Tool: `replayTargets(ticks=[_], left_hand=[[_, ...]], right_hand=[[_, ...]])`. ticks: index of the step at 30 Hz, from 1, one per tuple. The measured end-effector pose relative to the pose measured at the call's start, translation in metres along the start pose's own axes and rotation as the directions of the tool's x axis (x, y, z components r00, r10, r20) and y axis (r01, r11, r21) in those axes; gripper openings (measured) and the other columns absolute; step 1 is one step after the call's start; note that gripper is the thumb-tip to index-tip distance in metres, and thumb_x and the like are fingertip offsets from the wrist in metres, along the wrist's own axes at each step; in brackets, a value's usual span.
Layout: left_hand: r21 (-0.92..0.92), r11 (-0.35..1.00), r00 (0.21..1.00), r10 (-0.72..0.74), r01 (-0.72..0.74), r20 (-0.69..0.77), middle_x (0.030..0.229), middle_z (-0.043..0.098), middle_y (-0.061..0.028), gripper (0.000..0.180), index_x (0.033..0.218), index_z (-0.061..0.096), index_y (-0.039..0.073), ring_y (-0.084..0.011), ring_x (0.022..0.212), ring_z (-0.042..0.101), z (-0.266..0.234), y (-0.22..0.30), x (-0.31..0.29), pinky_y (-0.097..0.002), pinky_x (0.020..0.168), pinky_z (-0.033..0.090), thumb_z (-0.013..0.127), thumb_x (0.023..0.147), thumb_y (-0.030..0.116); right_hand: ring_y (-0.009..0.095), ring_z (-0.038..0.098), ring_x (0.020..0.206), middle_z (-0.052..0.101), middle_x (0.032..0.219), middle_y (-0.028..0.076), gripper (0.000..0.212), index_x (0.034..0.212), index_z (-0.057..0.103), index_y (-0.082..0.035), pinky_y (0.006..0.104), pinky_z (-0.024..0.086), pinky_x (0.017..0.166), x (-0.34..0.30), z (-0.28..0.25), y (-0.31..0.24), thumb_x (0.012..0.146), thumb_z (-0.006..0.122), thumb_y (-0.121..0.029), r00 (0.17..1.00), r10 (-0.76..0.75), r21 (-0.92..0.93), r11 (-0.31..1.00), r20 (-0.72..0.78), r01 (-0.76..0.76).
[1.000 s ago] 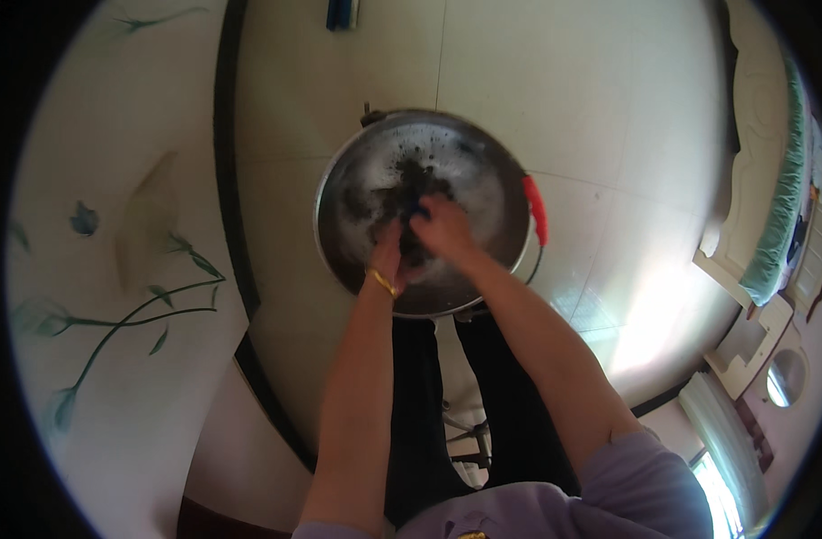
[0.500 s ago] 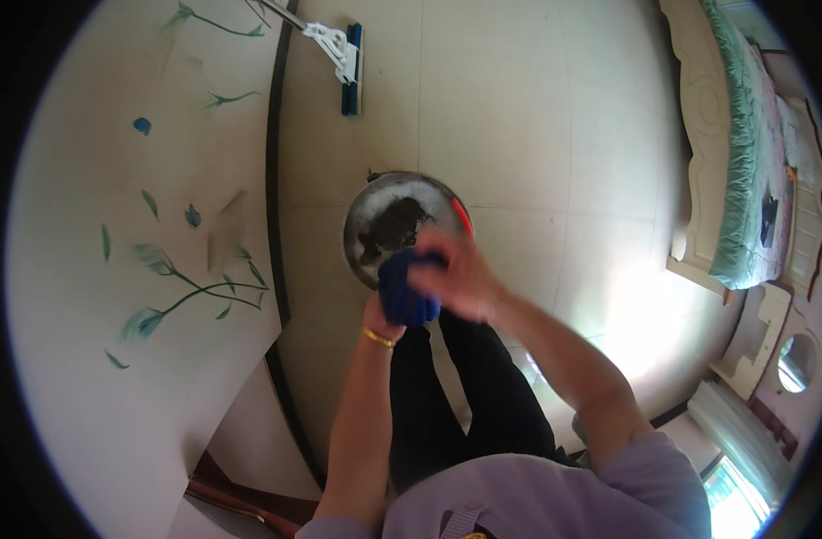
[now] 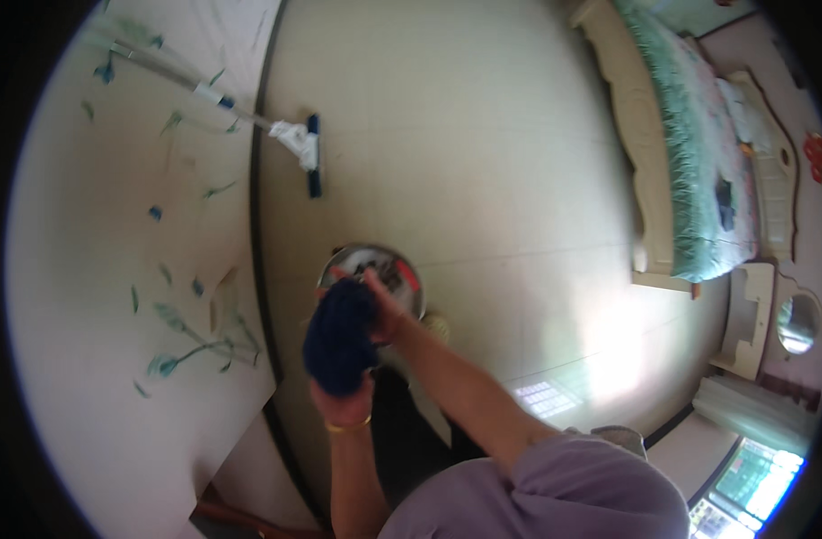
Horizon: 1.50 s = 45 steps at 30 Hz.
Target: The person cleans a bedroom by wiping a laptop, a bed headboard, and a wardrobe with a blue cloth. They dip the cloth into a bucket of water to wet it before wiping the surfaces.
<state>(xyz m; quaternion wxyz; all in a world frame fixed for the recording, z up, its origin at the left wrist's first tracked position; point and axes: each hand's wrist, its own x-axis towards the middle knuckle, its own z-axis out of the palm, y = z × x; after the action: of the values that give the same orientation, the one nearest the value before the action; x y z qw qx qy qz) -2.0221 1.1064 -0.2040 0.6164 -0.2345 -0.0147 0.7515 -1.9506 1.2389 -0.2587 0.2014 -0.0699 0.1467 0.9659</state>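
A bunched dark blue cloth (image 3: 341, 341) is held up between my two hands, over the near side of a round metal basin (image 3: 419, 292). My left hand (image 3: 344, 402) grips the cloth's lower end, a yellow bracelet on its wrist. At the upper right end my right hand (image 3: 386, 307) is closed against the cloth, its fingers partly hidden and slightly blurred. The basin stands on the floor with foamy, dark water in it. A red item (image 3: 404, 273) shows inside its right rim. Cloth and hands cover much of the basin.
A flat mop (image 3: 296, 144) with a white head and blue pad leans at the wall painted with flowers (image 3: 173, 314). Pale floor tiles (image 3: 483, 198) lie around the basin. On the right are a bed (image 3: 689, 171) and a dresser with a round mirror (image 3: 797, 323).
My hands and the cloth have moved left, and the cloth now looks longer, stretched upward between them. The view has shifted, with the mop and basin lower and further left.
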Motion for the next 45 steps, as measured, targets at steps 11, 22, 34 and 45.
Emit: replayTargets(ticks=[11, 22, 34, 45], left_hand=[[0.994, -0.039, 0.898, 0.433, 0.102, -0.075, 0.125, 0.044, -0.0126, 0.046, 0.128, 0.033, 0.001, -0.0260, 0.104, 0.052, -0.003, 0.022, 0.014, -0.0365, 0.088, 0.045, 0.045, 0.089, 0.022], [0.479, -0.695, 0.819, 0.566, 0.536, -0.096, 0.121, 0.044, -0.0195, 0.036, 0.113, 0.045, -0.002, -0.0359, 0.100, 0.052, 0.103, -0.008, -0.009, -0.0438, 0.078, 0.045, 0.051, 0.084, 0.018], [0.874, 0.371, 0.908, -0.386, 0.315, -0.163, 0.142, -0.001, -0.0254, 0.096, 0.140, 0.006, 0.017, -0.0489, 0.128, 0.003, 0.151, 0.047, -0.103, -0.0590, 0.101, 0.008, 0.048, 0.071, 0.068], [0.780, 0.626, 0.995, 0.083, -0.012, -0.051, 0.127, 0.038, -0.0135, 0.061, 0.126, 0.035, 0.002, -0.0302, 0.118, 0.035, 0.179, 0.015, -0.070, -0.0431, 0.100, 0.023, 0.055, 0.075, 0.030]], right_hand=[[0.028, 0.057, 0.094, 0.055, 0.106, 0.020, 0.045, 0.107, 0.057, -0.002, 0.0372, 0.042, 0.084, 0.053, 0.010, 0.009, 0.078, 0.057, -0.036, 0.916, -0.334, -0.904, -0.281, -0.222, -0.321], [0.022, 0.055, 0.094, 0.058, 0.101, 0.013, 0.056, 0.108, 0.056, -0.004, 0.0360, 0.044, 0.078, -0.012, 0.126, 0.053, 0.065, 0.070, -0.036, 0.720, -0.202, -0.631, 0.669, -0.664, -0.394], [0.032, 0.054, 0.081, 0.052, 0.078, 0.014, 0.036, 0.080, 0.054, -0.005, 0.0403, 0.043, 0.068, -0.068, 0.239, 0.136, 0.049, 0.069, -0.015, 0.767, -0.002, -0.465, -0.797, 0.642, 0.386], [0.027, 0.056, 0.076, 0.053, 0.077, 0.010, 0.033, 0.078, 0.051, -0.006, 0.0389, 0.043, 0.064, -0.090, 0.273, 0.200, 0.055, 0.068, -0.022, 0.560, -0.307, -0.593, -0.668, 0.770, 0.449]])
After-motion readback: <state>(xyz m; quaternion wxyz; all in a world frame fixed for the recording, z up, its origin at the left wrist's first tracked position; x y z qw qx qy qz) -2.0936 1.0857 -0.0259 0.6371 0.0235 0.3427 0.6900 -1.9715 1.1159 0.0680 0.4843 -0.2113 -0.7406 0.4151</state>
